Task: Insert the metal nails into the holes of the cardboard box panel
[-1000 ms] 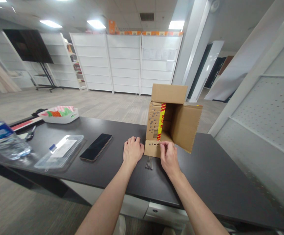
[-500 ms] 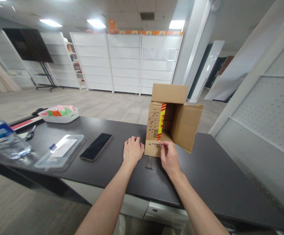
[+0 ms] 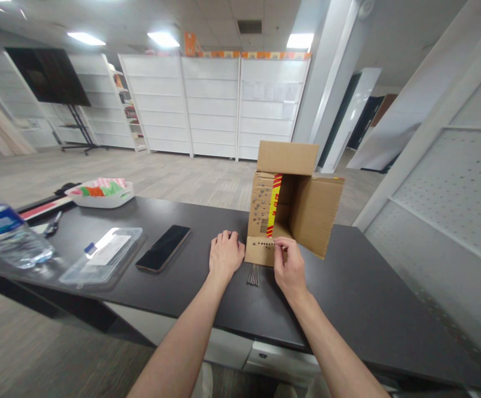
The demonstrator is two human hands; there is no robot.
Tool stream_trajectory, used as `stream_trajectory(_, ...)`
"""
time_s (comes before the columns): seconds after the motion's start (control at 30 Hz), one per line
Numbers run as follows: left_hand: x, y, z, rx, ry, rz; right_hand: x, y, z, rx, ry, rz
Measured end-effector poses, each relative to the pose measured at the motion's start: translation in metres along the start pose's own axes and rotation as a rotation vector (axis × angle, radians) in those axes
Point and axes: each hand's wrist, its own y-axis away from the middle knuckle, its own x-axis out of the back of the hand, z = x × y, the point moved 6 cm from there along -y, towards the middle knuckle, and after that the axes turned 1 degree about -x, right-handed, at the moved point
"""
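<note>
A cardboard box (image 3: 261, 221) with yellow and red tape stands on the dark table, its opening turned toward me. A row of small dark holes crosses its lower front flap (image 3: 259, 254). At that row, my right hand (image 3: 289, 264) is closed in a pinch against the flap; whatever is between the fingertips is too small to make out. My left hand (image 3: 226, 253) rests palm down on the table just left of the box, holding nothing, fingers slightly bent. Several nails (image 3: 253, 275) lie in a bundle between my hands, in front of the flap.
Left of my hands lie a black phone (image 3: 163, 249) and a clear plastic case (image 3: 102, 260). Farther left are a water bottle (image 3: 8, 235) and a white basket (image 3: 103, 200) with colourful packets. A perforated panel (image 3: 464, 166) rises beyond the table's right side.
My right hand has shifted slightly to the right along the flap, uncovering more of the row of holes. The left hand, box and nails look unchanged.
</note>
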Motion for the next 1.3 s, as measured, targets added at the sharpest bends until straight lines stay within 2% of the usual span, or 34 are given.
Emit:
stream_trajectory(0.17,0.0,0.001,0.0,-0.01,0.003,0.002,0.007,-0.002,-0.008,0.03,0.007,0.046)
stream_trajectory(0.3,-0.001,0.0,-0.001,-0.007,0.005,0.012,0.013,-0.005,-0.016,0.038,0.039,0.025)
stream_trajectory(0.5,-0.001,0.0,-0.002,-0.014,0.012,0.028,0.02,-0.006,-0.023,-0.002,0.006,-0.09)
stream_trajectory(0.7,-0.002,0.001,-0.002,-0.021,0.011,0.043,0.019,0.009,-0.035,0.011,-0.031,-0.247)
stream_trajectory(1.3,-0.001,0.001,-0.001,-0.007,0.024,0.006,0.013,0.046,-0.05,0.006,0.177,-0.618)
